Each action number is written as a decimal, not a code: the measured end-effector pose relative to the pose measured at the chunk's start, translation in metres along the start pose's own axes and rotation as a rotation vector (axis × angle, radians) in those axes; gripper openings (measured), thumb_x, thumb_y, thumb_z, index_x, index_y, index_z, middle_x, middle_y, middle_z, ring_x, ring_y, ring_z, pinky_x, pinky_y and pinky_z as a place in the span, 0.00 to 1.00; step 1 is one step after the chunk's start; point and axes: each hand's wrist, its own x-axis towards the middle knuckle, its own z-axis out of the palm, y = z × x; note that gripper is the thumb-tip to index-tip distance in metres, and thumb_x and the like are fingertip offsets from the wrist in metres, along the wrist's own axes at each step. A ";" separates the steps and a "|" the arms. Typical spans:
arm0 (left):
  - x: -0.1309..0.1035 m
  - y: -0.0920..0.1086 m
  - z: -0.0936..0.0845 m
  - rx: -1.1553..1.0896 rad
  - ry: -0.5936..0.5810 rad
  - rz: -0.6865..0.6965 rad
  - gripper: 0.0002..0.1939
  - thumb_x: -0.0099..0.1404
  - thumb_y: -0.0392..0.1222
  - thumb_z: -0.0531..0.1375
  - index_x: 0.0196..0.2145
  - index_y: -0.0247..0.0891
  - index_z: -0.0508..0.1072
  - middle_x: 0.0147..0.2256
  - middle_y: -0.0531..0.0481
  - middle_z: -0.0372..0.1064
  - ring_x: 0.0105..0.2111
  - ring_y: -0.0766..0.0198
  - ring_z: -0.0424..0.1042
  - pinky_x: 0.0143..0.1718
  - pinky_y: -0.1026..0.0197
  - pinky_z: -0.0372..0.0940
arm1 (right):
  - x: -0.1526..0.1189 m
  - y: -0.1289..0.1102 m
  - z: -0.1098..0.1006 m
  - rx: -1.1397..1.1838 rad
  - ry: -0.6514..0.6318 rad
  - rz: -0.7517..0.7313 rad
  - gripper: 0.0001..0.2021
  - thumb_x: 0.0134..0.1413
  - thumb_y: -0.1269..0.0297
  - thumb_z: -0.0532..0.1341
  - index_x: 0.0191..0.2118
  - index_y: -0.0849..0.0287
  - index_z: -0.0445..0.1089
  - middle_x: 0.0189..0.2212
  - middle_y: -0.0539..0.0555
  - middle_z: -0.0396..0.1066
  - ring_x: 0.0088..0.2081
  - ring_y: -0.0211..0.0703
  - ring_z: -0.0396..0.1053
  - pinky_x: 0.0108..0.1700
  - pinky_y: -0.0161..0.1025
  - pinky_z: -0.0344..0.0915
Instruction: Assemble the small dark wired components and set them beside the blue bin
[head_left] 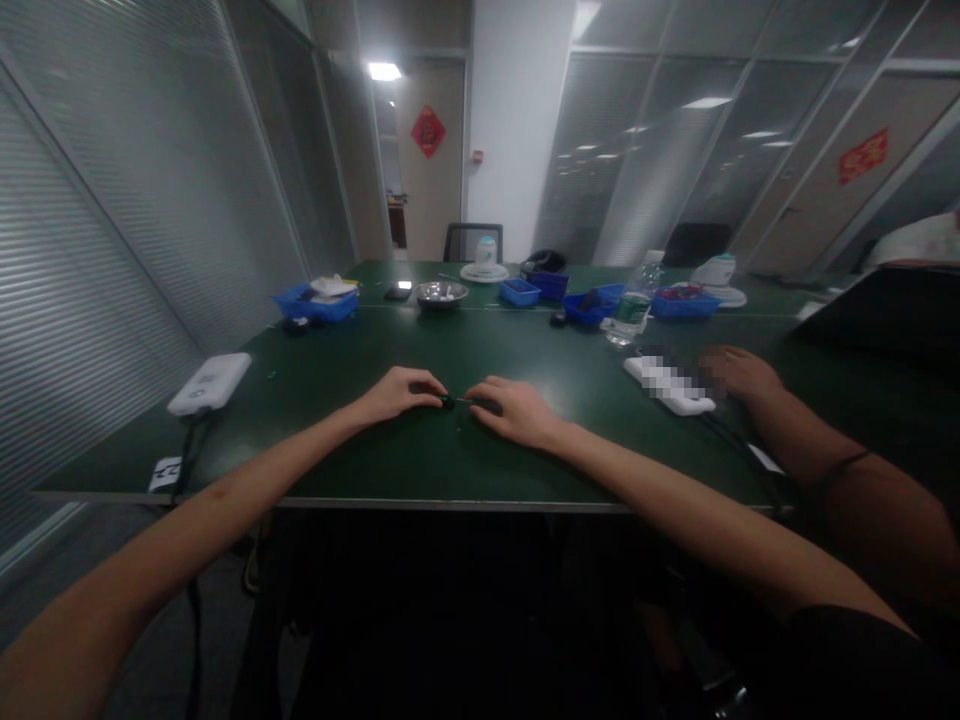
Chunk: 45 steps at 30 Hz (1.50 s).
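Just above the dark green table (420, 460), my left hand (397, 392) pinches a small black part (448, 402) between thumb and fingers. Its exact kind is too small to make out. Facing it, my right hand (517, 410) is closed round the dark handle of a small screwdriver (464, 400). The thin metal shaft points left at the black part, and its tip is at or very close to it. Whether the tip is seated in the part cannot be seen. Both wrists hover low near the tabletop.
White power banks (210, 384) with cables lie left and right. Farther back are blue trays (319, 303), a metal bowl (442, 294), a phone (399, 291), a water bottle (631, 310) and white fans (486, 262). Another person's arm (810, 440) rests at the right.
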 end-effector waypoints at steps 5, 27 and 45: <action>0.001 0.000 0.003 0.000 0.018 -0.005 0.12 0.67 0.47 0.70 0.45 0.40 0.85 0.43 0.44 0.81 0.44 0.55 0.79 0.50 0.54 0.70 | 0.000 0.000 0.000 -0.003 -0.006 -0.018 0.15 0.71 0.60 0.59 0.58 0.54 0.74 0.50 0.55 0.76 0.44 0.45 0.74 0.46 0.40 0.66; -0.001 0.006 0.002 0.002 -0.059 0.040 0.14 0.69 0.46 0.69 0.51 0.42 0.84 0.46 0.45 0.80 0.47 0.56 0.77 0.51 0.55 0.68 | 0.003 -0.006 0.003 -0.003 0.001 -0.043 0.16 0.75 0.58 0.56 0.61 0.53 0.71 0.52 0.56 0.75 0.47 0.45 0.75 0.46 0.39 0.67; -0.003 0.010 -0.002 0.174 -0.023 0.003 0.19 0.72 0.48 0.66 0.57 0.42 0.80 0.46 0.44 0.75 0.47 0.55 0.72 0.51 0.53 0.67 | 0.001 -0.011 -0.002 0.002 0.053 0.102 0.15 0.71 0.59 0.59 0.57 0.55 0.75 0.48 0.56 0.77 0.42 0.45 0.75 0.43 0.39 0.66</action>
